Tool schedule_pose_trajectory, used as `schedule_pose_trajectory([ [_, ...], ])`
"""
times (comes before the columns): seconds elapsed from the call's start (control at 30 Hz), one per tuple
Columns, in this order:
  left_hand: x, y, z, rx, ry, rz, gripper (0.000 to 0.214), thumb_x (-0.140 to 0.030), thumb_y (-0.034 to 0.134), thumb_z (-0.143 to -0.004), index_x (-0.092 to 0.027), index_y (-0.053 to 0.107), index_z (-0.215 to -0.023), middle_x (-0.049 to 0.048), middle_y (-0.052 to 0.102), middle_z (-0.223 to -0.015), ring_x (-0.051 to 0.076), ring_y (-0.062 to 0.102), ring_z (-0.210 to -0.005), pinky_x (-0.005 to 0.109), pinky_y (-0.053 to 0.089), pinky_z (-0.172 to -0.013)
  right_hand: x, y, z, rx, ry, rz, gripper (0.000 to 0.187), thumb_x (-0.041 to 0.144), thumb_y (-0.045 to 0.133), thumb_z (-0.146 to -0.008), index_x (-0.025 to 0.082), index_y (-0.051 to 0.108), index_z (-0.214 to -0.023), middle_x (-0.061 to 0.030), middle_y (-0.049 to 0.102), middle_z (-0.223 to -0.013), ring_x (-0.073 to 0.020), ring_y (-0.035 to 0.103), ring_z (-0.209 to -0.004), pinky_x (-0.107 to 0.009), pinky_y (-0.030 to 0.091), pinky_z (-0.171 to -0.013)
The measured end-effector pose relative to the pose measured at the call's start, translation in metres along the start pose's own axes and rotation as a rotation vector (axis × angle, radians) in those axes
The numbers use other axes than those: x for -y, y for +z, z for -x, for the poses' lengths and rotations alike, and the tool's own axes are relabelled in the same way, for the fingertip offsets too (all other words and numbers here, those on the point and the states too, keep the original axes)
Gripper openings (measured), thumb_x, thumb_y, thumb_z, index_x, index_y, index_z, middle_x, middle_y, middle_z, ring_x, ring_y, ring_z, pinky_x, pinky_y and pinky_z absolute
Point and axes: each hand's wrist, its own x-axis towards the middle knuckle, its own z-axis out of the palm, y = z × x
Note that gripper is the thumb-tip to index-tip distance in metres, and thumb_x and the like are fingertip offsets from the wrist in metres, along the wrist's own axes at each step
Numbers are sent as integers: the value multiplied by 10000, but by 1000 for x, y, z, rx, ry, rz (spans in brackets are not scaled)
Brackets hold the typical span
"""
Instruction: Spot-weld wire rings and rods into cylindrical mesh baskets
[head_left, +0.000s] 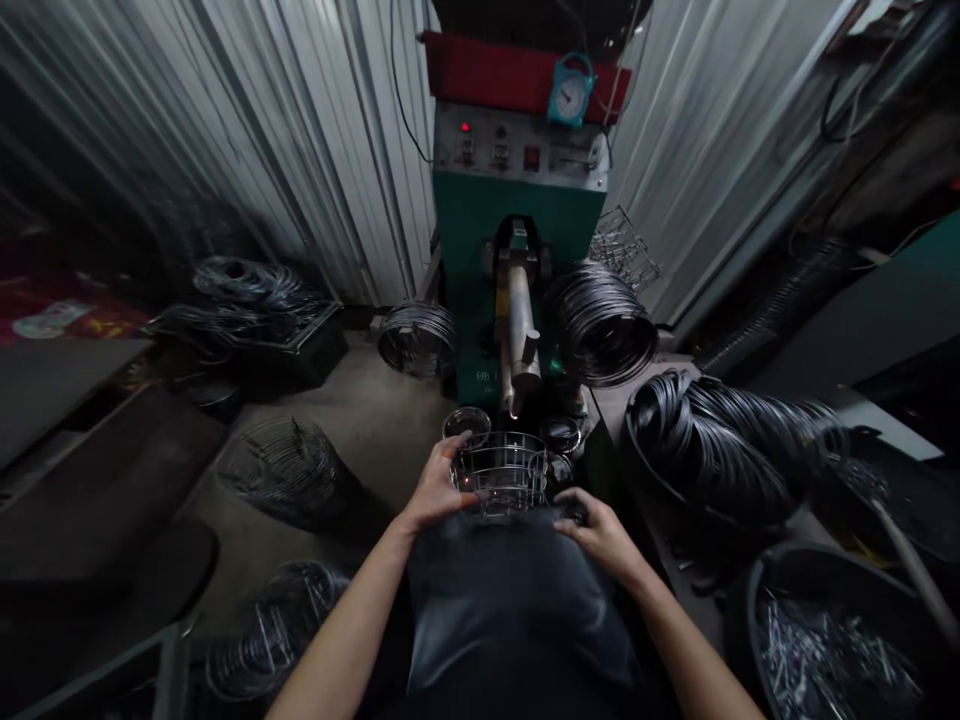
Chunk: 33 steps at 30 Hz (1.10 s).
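A round wire basket frame (501, 478), made of thin metal rings and upright wires, is held low in front of the machine. My left hand (441, 485) is closed on its left side, fingers on the upper ring and thumb lower down. My right hand (596, 528) is just right of the frame with curled fingers. Between that thumb and forefinger it is dark, and what they hold, if anything, cannot be made out. Just beyond the frame is the tip of the spot welding machine's metal arm (523, 335), with a small bright point at its end.
A green machine body (472, 230) stands ahead with a teal clock (571, 92) on top. Wire ring bundles hang at left (416, 338) and right (606, 325). Wire coils (712, 440) and a bin of small wire pieces (832, 650) are at right; a stack of wire rings (289, 470) stands left.
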Motion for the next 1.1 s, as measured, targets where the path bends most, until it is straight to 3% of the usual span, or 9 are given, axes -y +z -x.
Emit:
schedule_pose_trajectory([
  [0.1,-26,4,9,57,87,-197,940,-281,781,-484,-190,353,-1317,122,450,-1269,293,429,-1202,454,362,-1013,39,2,-14,154,-25,-5,170,165,659,-612,175,596,-769,44,596,-693,-122,544,-672,-213,426,-627],
  [0.2,-49,8,10,52,139,-343,886,-289,765,-489,-177,394,-1285,128,460,-1251,307,425,-1187,454,349,-1008,53,11,-28,192,5,75,168,99,639,-564,170,551,-687,67,530,-613,-105,497,-614,-194,384,-568],
  [0.37,-68,11,14,32,179,-426,846,-319,765,-476,-222,421,-1243,104,512,-1192,311,458,-1129,465,347,-969,51,34,-29,-154,-73,203,118,135,603,-619,190,505,-654,60,508,-596,-106,474,-585,-194,363,-542],
  [0.47,-72,13,17,22,169,-428,829,-289,745,-483,-220,416,-1241,108,514,-1193,306,462,-1122,454,350,-958,48,47,-20,-248,-125,222,52,167,575,-675,201,538,-690,40,553,-617,-118,506,-593,-209,394,-572],
  [0.57,-73,15,19,38,153,-420,830,-277,734,-488,-199,411,-1248,123,502,-1204,306,455,-1133,448,351,-961,43,53,-13,-203,-154,169,82,153,542,-702,201,597,-739,15,625,-680,-138,575,-655,-228,445,-630],
  [0.7,-70,14,17,81,144,-405,858,-289,738,-482,-208,400,-1266,119,488,-1222,316,441,-1151,458,341,-972,40,47,-12,-37,-199,84,172,171,507,-771,184,666,-837,-16,693,-814,-165,637,-807,-273,482,-756],
  [0.87,-67,10,12,103,158,-419,868,-299,743,-484,-210,398,-1275,118,483,-1228,320,432,-1160,466,332,-980,40,34,-16,99,-282,219,203,168,504,-819,158,669,-937,-49,692,-885,-169,630,-849,-295,477,-786],
  [1.1,-67,6,7,138,145,-404,849,-278,723,-489,-162,415,-1272,135,478,-1223,331,421,-1173,475,333,-992,37,32,-18,142,-431,354,210,141,619,-749,152,654,-956,-72,671,-898,-171,631,-836,-275,485,-754],
])
